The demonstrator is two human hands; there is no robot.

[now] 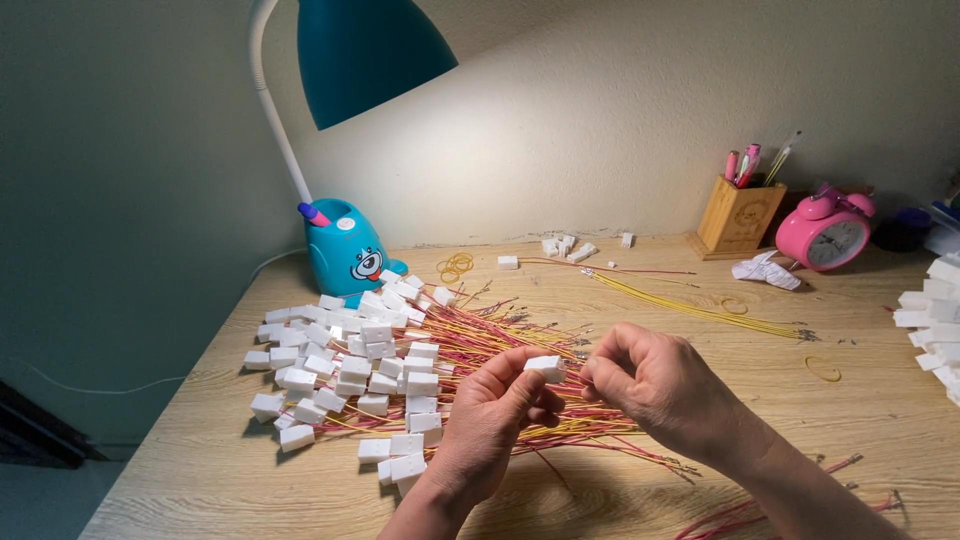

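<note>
Between your hands: a white connector (545,367), held up above the bench (760,400), just over the near end of the wire pile.
Left hand: your left hand (497,415) is closed on the connector, thumb and forefinger pinching its sides, with the block's open end turned toward your other hand.
Right hand: your right hand (655,385) is closed in a fine pinch right at the connector's end; it seems to grip a wire tip, though the wire itself is too thin to make out at the fingers.
Step in hand: by the look of it, you are seating a wire into the connector.
Next move calls for: a straight line-up of tip and slot, a steady left grip, and a short push from the right without bending the lead.
Beyond your left hand: a heap of finished connectors (345,365), their red and yellow wires (480,340) fanning under both hands.
Beyond your right hand: loose yellow wires (700,308), a few rubber bands (822,370), a wooden pen holder (738,215) and a pink clock (825,230).
Far past your left hand: a teal lamp (350,250).
Right of your right hand: more white blocks (935,320) at the bench edge.
</note>
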